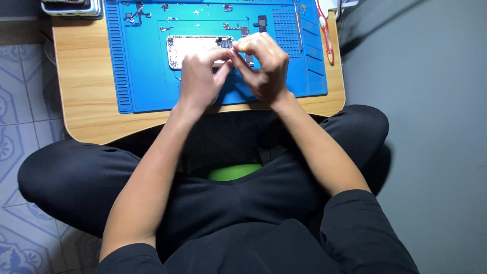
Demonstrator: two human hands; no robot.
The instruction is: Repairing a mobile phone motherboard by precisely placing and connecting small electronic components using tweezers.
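Here two hands (231, 68) over one opened phone (190, 49); one mat (137, 76)

Two hands, the left hand (200, 76) and the right hand (264, 63), meet at the upper middle of the frame. One blue mat (137, 76) lies on one wooden table (83, 96), bearing one opened phone body (190, 49). One red-handled tool (324, 33) lies at the upper right, and several small loose parts (134, 15), too tiny to count, at the upper left.

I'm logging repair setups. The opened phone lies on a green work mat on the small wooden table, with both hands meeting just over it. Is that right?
Not quite: the work mat is blue, not green, as the head view shows. The rest holds: the opened phone lies on it, on the small wooden table, with the left hand and right hand meeting just over it.
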